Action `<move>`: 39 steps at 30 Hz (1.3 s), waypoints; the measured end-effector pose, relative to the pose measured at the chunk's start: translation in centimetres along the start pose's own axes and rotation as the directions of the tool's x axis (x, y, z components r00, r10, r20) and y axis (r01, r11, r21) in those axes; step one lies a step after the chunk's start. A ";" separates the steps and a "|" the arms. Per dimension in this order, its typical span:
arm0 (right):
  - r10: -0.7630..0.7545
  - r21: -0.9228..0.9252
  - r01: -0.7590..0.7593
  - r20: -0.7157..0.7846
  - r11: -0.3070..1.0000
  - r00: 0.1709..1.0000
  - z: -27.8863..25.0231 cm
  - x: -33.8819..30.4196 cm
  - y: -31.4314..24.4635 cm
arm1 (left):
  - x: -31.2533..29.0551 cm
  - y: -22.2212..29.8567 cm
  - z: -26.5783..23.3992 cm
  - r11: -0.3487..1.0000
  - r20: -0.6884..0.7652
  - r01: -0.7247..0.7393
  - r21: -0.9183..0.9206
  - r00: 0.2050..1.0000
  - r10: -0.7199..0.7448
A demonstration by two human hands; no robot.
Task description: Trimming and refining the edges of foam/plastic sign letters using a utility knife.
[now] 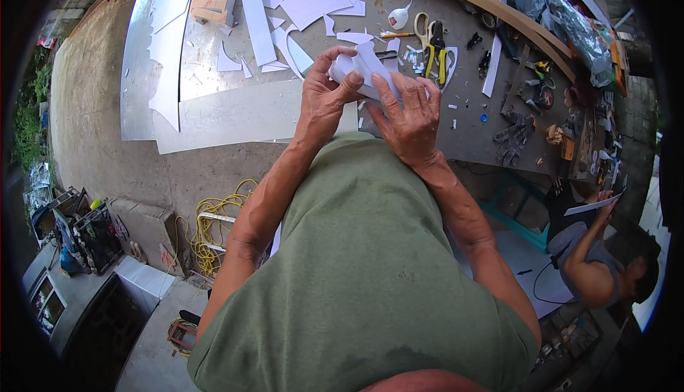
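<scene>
From far off, I see the left hand (324, 96) and right hand (411, 121) holding a bent white piece (368, 63) over the table (463, 127), near a pencil (397, 35) and white squeeze bottle (398, 18).

The scene is viewed from the wearer's head, close above the green shirt (385, 249), with the fisheye lens faced steeply down; the hands (410, 122) are framed at near range over the desk (459, 142), and straight edges are bowed.

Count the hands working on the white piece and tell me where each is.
2: the left hand holds the white piece at its left end; the right hand has fingers against its right side. Some fingertips may be hidden behind it.
</scene>
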State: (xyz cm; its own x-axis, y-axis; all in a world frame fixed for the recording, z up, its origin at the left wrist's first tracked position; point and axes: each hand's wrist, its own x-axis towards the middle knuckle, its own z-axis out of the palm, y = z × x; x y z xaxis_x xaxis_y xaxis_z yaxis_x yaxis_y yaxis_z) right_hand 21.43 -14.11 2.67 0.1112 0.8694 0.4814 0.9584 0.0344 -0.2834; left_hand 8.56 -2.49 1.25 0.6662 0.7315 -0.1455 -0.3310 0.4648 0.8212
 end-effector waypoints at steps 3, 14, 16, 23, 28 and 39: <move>0.014 -0.090 -0.020 -0.063 0.996 0.998 1.2 0.2 0.4 | 0.5 -0.3 0.8 1.000 -0.079 -0.005 0.002 0.997 0.005; -0.043 -0.056 0.041 -0.036 0.998 0.998 1.6 1.4 1.8 | 1.2 1.1 1.9 0.958 -0.216 0.116 0.261 0.975 -0.059; 0.130 0.119 -0.123 -0.054 0.985 0.990 1.4 1.5 1.8 | 0.9 2.3 2.2 0.922 -0.231 0.137 0.362 0.971 -0.054; 0.386 0.738 -0.457 0.659 -0.496 0.645 -1.6 1.3 3.3 | 0.5 3.4 -1.4 0.992 -0.069 0.073 0.105 0.995 -0.066; 0.345 0.702 -0.452 0.684 -0.550 0.643 -2.2 0.7 1.4 | -0.3 2.3 -0.6 1.000 0.086 0.007 -0.025 0.996 -0.004; 0.434 0.774 -0.496 0.632 -0.393 0.642 -1.8 -0.6 0.1 | -1.5 2.9 0.7 0.971 -0.052 0.024 0.238 0.999 -0.012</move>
State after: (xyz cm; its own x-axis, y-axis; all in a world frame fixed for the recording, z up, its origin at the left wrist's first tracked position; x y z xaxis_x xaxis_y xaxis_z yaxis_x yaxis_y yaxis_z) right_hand 21.93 -15.54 3.82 0.3214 0.8845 -0.3381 -0.6352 -0.0634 -0.7698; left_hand 7.07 -2.57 4.24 0.6341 0.7510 -0.1841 -0.1461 0.3501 0.9253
